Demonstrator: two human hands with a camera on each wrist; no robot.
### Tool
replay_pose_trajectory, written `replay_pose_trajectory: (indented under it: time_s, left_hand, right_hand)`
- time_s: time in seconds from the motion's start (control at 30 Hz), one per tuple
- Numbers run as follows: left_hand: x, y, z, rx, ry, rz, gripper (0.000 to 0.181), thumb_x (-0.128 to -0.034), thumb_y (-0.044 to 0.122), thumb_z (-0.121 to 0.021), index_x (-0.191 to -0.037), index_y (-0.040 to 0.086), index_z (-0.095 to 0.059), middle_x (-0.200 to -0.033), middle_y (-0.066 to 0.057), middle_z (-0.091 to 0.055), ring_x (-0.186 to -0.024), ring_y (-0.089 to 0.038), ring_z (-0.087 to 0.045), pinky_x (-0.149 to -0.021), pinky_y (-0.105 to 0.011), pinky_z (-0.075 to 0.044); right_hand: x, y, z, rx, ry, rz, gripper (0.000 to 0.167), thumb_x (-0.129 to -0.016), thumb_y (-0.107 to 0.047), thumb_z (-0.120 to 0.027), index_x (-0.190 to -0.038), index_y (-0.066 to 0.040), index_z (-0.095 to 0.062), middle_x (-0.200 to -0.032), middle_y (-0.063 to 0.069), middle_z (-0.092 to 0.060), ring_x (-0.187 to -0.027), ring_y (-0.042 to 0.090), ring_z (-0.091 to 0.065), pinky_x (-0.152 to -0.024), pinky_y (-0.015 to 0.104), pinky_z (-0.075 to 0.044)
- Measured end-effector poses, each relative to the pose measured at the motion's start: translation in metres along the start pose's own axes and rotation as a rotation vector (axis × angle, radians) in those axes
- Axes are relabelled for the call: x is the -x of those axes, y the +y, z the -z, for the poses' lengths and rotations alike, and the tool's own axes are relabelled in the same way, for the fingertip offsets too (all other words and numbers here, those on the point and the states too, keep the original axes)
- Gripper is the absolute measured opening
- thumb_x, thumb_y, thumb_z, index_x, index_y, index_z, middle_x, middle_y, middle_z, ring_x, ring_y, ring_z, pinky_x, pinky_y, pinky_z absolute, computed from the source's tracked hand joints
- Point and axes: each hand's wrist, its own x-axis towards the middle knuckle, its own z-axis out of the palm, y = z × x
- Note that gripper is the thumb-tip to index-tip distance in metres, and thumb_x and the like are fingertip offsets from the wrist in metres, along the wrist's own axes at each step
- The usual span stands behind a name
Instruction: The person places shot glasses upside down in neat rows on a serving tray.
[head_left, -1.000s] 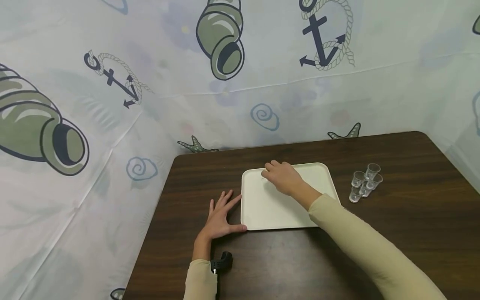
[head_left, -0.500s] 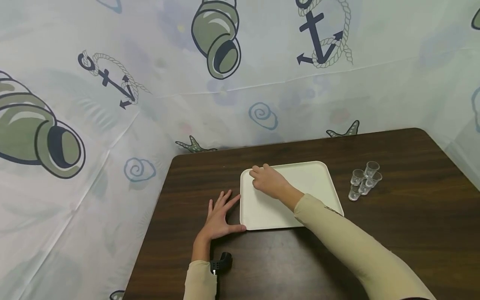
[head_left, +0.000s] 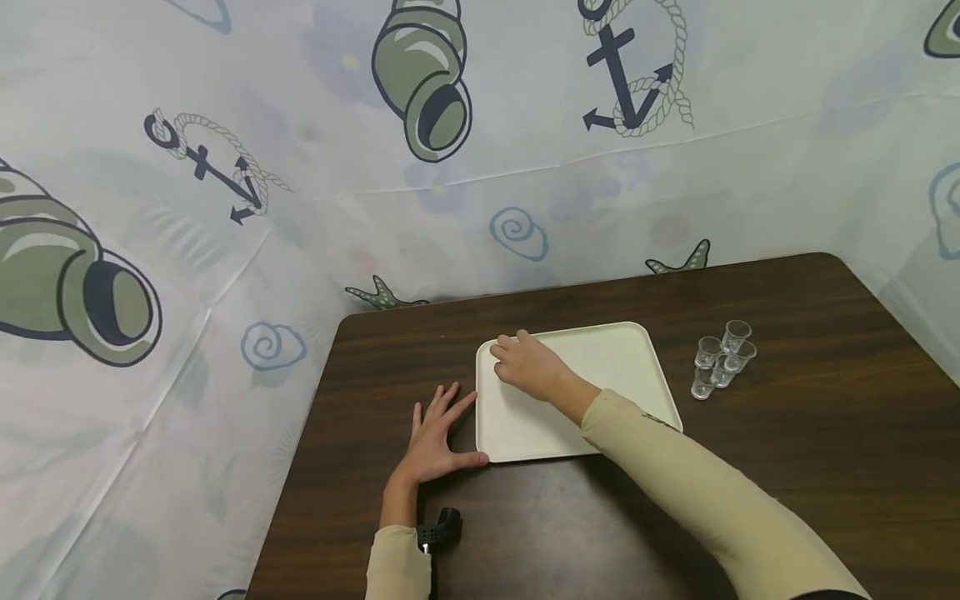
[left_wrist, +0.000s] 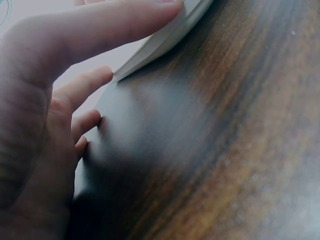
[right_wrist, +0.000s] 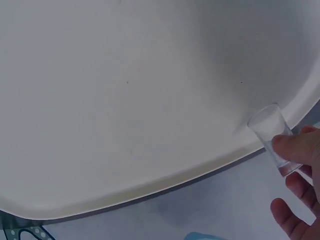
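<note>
A clear shot glass (right_wrist: 266,126) is pinched between the thumb and fingers of my right hand (head_left: 532,367), at the far left corner of a cream tray (head_left: 615,367). In the right wrist view its mouth faces the tray's inside and its base lies among the fingers; whether it touches the tray I cannot tell. From the head view the hand hides this glass. My left hand (head_left: 431,448) lies with spread fingers at the tray's left side. Its thumb (left_wrist: 145,20) touches the near left corner, and its index finger (left_wrist: 90,82) reaches the left edge.
Several clear shot glasses (head_left: 707,354) stand grouped on the dark wooden table (head_left: 825,400), to the right of the tray. A sea-patterned cloth (head_left: 480,192) hangs behind the table and on its left. A black wrist device (head_left: 448,527) sits by the left wrist.
My right hand has moved left across the tray to its far left corner, then nearly stopped. The left hand has stayed at the tray's edge. The head view has shifted slightly.
</note>
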Motion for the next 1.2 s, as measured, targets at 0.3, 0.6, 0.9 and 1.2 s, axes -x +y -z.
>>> replay_pose_trajectory:
  time_s: [0.3, 0.6, 0.9, 1.2]
  left_hand:
    - [0.0, 0.002, -0.001, 0.002, 0.0, -0.001, 0.1, -0.0682, 0.066, -0.078, -0.153, 0.032, -0.036, -0.162, -0.009, -0.019, -0.149, -0.034, -0.006, -0.11, -0.067, 0.006]
    - [0.001, 0.005, 0.002, 0.013, 0.012, -0.003, 0.1, -0.0674, 0.065, -0.078, -0.153, 0.03, -0.038, -0.161, -0.011, -0.021, -0.149, -0.035, -0.007, -0.109, -0.068, 0.006]
    - [0.002, 0.004, 0.003, -0.012, 0.018, -0.019, 0.1, -0.0682, 0.066, -0.077, -0.153, 0.031, -0.037, -0.161, -0.011, -0.021, -0.149, -0.036, -0.009, -0.109, -0.069, 0.004]
    - [0.002, 0.003, 0.002, -0.002, 0.017, -0.023, 0.101, -0.0684, 0.066, -0.076, -0.154, 0.029, -0.036, -0.162, -0.01, -0.02, -0.149, -0.034, -0.008, -0.11, -0.067, 0.006]
  right_hand:
    - [0.02, 0.016, 0.008, -0.244, 0.154, -0.061, 0.029, -0.088, -0.015, -0.073, -0.117, -0.017, -0.067, -0.116, 0.003, -0.055, -0.096, 0.02, -0.052, -0.068, 0.033, -0.046]
    - [0.074, 0.05, 0.014, -0.595, 0.277, -0.359, 0.036, -0.088, -0.018, -0.073, -0.123, -0.017, -0.068, -0.113, 0.002, -0.059, -0.088, 0.019, -0.058, -0.058, 0.031, -0.045]
    - [0.146, 0.081, 0.021, -0.82, 0.269, -0.731, 0.036, -0.093, -0.021, -0.068, -0.128, -0.015, -0.065, -0.113, 0.004, -0.059, -0.088, 0.023, -0.06, -0.055, 0.038, -0.045]
    - [0.22, 0.11, 0.007, -0.92, 0.368, -1.072, 0.037, -0.098, -0.028, -0.06, -0.129, -0.008, -0.063, -0.117, 0.015, -0.058, -0.089, 0.028, -0.056, -0.062, 0.041, -0.039]
